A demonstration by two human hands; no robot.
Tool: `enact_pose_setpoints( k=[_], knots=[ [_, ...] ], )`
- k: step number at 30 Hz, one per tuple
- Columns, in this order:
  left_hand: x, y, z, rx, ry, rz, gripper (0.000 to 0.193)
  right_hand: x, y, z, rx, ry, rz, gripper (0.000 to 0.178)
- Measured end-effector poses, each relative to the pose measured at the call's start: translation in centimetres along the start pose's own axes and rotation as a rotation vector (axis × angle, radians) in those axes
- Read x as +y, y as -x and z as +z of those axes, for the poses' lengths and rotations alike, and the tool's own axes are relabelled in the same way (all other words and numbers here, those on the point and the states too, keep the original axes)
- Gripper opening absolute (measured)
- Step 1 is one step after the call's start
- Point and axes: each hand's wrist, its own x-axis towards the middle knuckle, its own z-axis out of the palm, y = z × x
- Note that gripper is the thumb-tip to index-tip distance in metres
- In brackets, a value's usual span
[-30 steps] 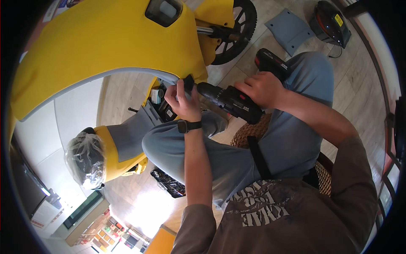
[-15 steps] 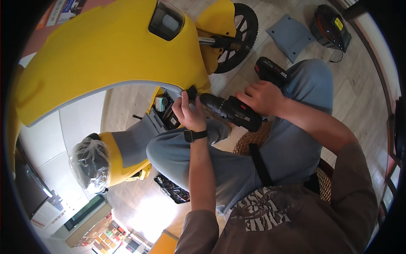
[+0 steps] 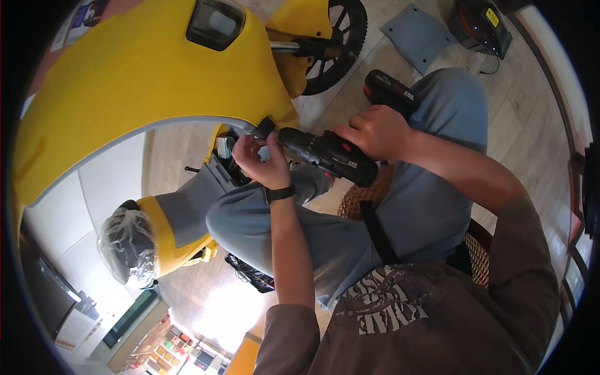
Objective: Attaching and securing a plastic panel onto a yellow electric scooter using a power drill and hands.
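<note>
My right hand (image 3: 380, 134) is wrapped round the handle of a black cordless drill (image 3: 340, 159), its battery toward my knee. The drill's chuck points left, at the lower edge of a yellow scooter body panel (image 3: 144, 69). By that edge, my left hand (image 3: 262, 162) has its fingers curled in a pinch at a small black block-shaped piece (image 3: 266, 126), close in front of the chuck. Part of the piece is hidden by my fingertips, and I cannot make out a bit in the chuck.
The scooter's front wheel (image 3: 340, 47) stands at the top. A grey panel (image 3: 419, 37) and a black device with small lights (image 3: 480, 28) lie on the floor at the far right. The plastic-wrapped seat (image 3: 128, 244) is at left. A tray of tools (image 3: 250, 272) sits beside my knee.
The view has shifted, so the scooter appears further left and up. My left hand has turned, its fingers curling more at the black piece. My right hand still holds the drill.
</note>
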Motion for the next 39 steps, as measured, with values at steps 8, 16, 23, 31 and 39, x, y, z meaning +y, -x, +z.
enact_pose_setpoints(
  k=[8,16,23,31,39],
  knots=[
    [0.9,-0.1,-0.2,0.024,0.101,-0.319,0.044,0.0,-0.1,0.1,-0.018,0.001,-0.013,0.028],
    [0.6,-0.6,-0.5,0.003,0.054,-0.207,0.044,-0.1,-0.1,0.1,-0.038,0.053,-0.023,0.025],
    [-0.2,-1.1,-1.0,-0.053,-0.297,0.353,0.049,-0.2,-0.1,0.1,-0.033,0.107,-0.032,0.023],
    [-0.5,-2.1,-1.5,-0.094,-0.389,0.39,0.058,-0.2,0.0,0.2,-0.02,0.062,-0.02,0.026],
    [-0.8,-1.7,-1.3,-0.112,-0.345,0.327,0.06,-0.4,-0.2,0.0,-0.064,0.031,0.008,0.027]
  ],
)
